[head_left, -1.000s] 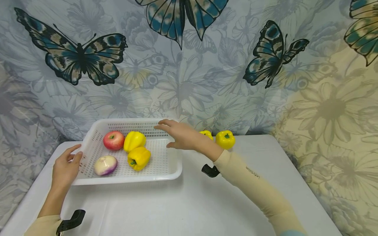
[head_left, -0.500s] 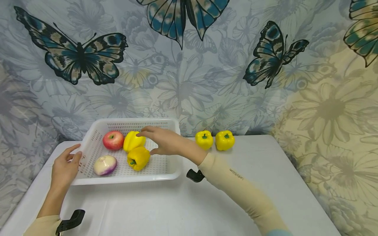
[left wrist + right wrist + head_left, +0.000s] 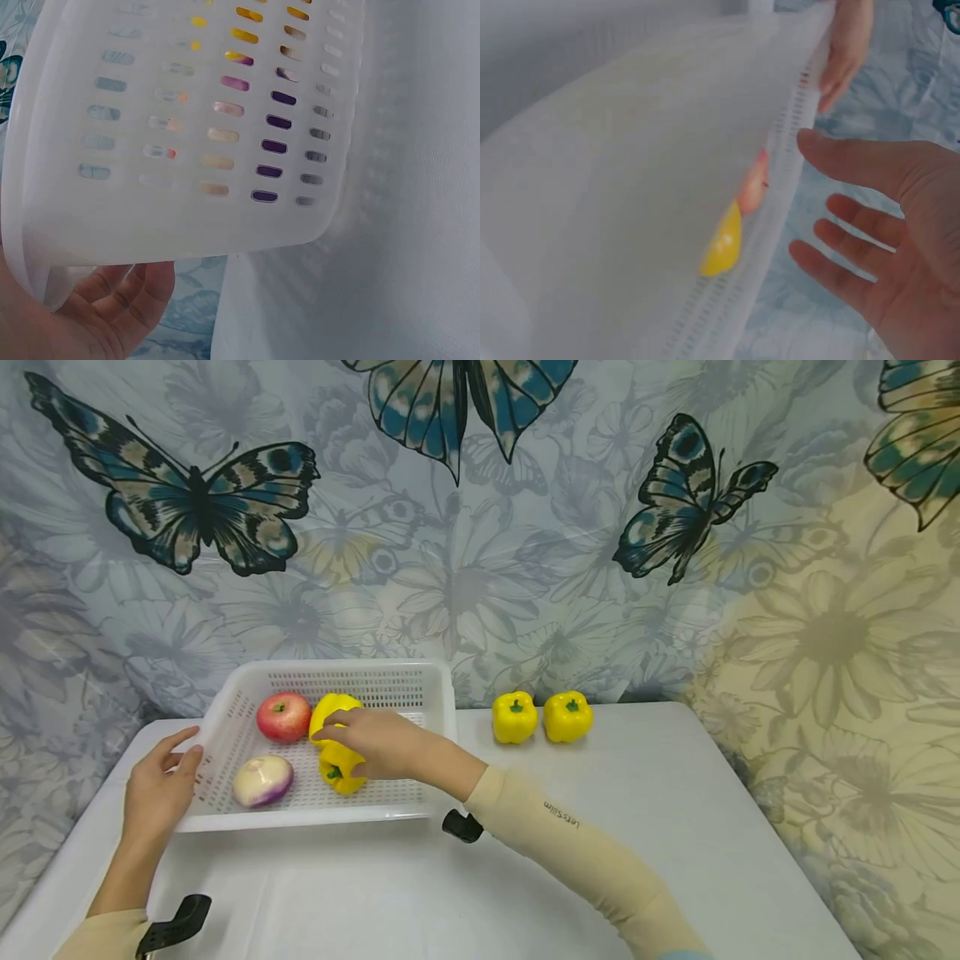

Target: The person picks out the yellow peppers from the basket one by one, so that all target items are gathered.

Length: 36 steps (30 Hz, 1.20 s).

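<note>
We see the spread right hand [image 3: 382, 743] partly hiding two peppers [image 3: 341, 781]; the left hand [image 3: 157, 789] holds the basket [image 3: 315, 818], its grip half hidden

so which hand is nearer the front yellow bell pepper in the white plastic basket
Right: the right hand is over the pepper, the left hand farther left, at the basket rim.

We are holding our right hand [image 3: 384, 743] out, fingers [image 3: 829, 270] parted, and our left hand [image 3: 159, 787] with fingers bent.
</note>
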Available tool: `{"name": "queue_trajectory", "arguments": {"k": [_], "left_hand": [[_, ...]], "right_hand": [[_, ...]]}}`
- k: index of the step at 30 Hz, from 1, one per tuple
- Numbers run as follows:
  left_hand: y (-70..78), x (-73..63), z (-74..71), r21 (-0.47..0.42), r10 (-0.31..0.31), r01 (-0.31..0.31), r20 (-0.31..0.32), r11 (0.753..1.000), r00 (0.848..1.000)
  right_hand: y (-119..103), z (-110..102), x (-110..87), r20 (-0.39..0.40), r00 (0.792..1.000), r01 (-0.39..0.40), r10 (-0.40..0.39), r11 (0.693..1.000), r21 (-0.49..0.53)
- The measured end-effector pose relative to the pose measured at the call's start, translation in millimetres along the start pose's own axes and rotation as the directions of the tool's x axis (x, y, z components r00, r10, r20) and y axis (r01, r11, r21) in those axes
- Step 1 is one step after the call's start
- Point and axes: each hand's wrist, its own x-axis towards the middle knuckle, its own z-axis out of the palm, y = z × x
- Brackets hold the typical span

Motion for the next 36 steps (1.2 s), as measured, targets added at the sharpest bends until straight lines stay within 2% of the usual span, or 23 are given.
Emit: {"name": "queue_trajectory", "arguments": {"k": [7,15,21,28,31,36], "left_hand": [[-3.4,-2.4,-2.0,0.003,0.002,-0.002,-0.003,1.0,1.0],[-2.8,-1.5,-3.3,0.009,0.008,-0.008,-0.001,1.0,1.0],[-4.2,-1.0,-2.6,-0.002,0.004,-0.004,-0.004,1.0,1.0],[-2.9,0.0,-2.5,0.009,0.015,-0.015,-0.01,1.0,1.0],[-2.7,0.6,-1.9,0.001,0.017,-0.017,-0.007,1.0,1.0],[-2.7,1.6,-0.7,0.002,0.03,-0.03,-0.003,1.0,1.0]], "right_hand": [[-16.2,12.9,15.6,0.05,0.999,-0.002,0.008,0.993,-0.121],[-21.2,21.3,29.7,0.077,0.997,-0.014,0.029,0.981,-0.194],[-26.9,32.6,37.9,0.142,0.989,0.005,0.043,0.947,-0.322],[-28.8,41.1,45.5,0.16,0.984,-0.01,0.077,0.922,-0.387],[-30.7,46.1,47.4,0.182,0.979,0.003,0.09,0.891,-0.454],[-33.2,55.8,48.6,0.195,0.975,0.025,0.107,0.817,-0.576]]}}
